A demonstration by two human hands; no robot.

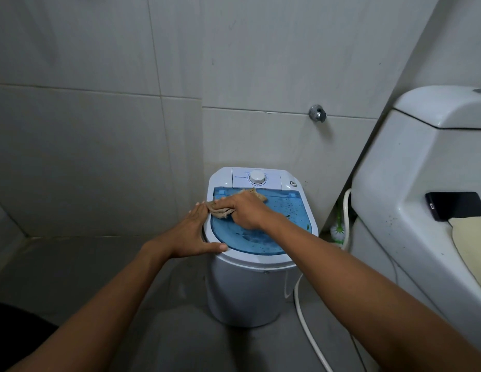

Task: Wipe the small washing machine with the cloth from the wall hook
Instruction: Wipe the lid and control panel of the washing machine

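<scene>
While the left hand (192, 232) lies flat against the left rim of the small white washing machine (250, 285), fingers straight and thumb stretched along the front edge, holding nothing, the right hand (243, 210) presses a tan cloth (220, 212) onto the blue translucent lid (261, 232). Its fingers lie nearly straight over the cloth, near the lid's back left corner. A white dial (257, 177) sits on the panel at the machine's back edge. The machine stands in a tiled corner; a white hose (305, 318) runs along the floor beside it. On the toilet (411, 183) to the right rests a black phone (455, 209).
</scene>
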